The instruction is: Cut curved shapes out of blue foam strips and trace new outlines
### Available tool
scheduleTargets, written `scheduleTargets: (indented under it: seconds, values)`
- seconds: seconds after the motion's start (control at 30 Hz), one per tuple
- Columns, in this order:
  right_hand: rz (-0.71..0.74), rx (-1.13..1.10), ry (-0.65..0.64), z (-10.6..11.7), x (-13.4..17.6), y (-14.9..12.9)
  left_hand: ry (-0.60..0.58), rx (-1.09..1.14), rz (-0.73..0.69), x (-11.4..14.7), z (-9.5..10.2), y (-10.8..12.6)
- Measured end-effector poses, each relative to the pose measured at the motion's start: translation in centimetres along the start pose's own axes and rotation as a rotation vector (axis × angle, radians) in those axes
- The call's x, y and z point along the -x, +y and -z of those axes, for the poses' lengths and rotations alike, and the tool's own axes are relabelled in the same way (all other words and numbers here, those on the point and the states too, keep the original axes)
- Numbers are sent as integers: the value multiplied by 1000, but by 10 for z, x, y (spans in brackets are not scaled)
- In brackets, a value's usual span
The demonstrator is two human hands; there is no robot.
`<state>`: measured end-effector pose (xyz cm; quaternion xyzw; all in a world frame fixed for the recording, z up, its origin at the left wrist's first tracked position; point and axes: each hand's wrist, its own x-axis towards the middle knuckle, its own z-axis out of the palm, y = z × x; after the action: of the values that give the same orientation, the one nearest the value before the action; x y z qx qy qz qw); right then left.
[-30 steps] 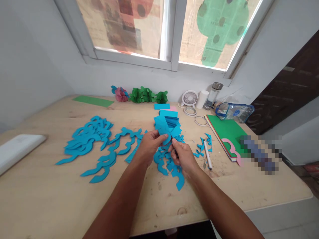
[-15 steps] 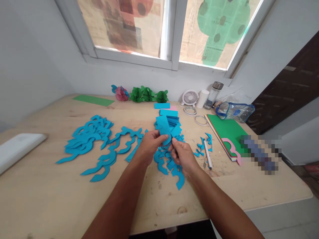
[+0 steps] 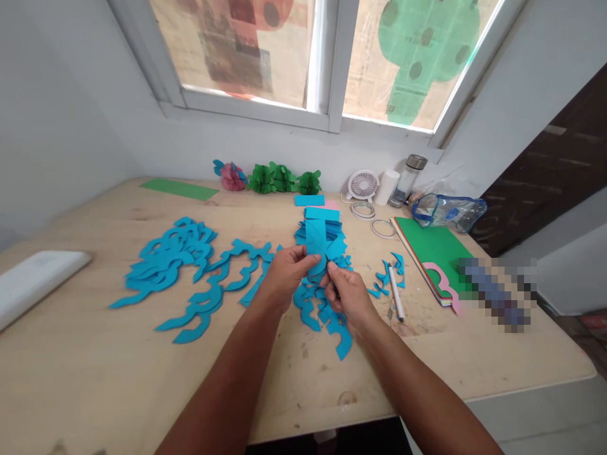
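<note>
My left hand [image 3: 289, 272] pinches a blue paper piece [image 3: 315, 235] between thumb and fingers, holding it above the table. Its lower end is rounded, and a drawn curve shows on it. My right hand [image 3: 348, 287] is closed around scissors [image 3: 336, 289], mostly hidden by the fingers; a dark bit of them shows by the thumb, and the dark tip meets the paper's right edge. Under and in front of the hands lie blue wavy cut-offs [image 3: 327, 316]. Behind the held piece sits a stack of blue paper strips [image 3: 336, 229].
Blue scalloped paper chains [image 3: 173, 256] spread to the left. On the right lie a white pen [image 3: 396, 294], small blue scraps [image 3: 382, 278] and green paper sheets [image 3: 429, 243]. Farther back stand a small fan [image 3: 363, 185], a bottle [image 3: 406, 181] and green paper ornaments [image 3: 283, 178].
The held blue paper has turned slightly, its upper end shifting a little to the right. Both hands stay in nearly the same place, and the view has shifted slightly.
</note>
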<state>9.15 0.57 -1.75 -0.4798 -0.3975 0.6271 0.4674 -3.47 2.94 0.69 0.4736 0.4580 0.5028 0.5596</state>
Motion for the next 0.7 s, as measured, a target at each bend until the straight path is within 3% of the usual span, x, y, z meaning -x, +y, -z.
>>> scheduleTargets:
  seconds: [0.7]
  values:
    - [4,-13,-17,0,1,-1,-113,63,24,2,0,2]
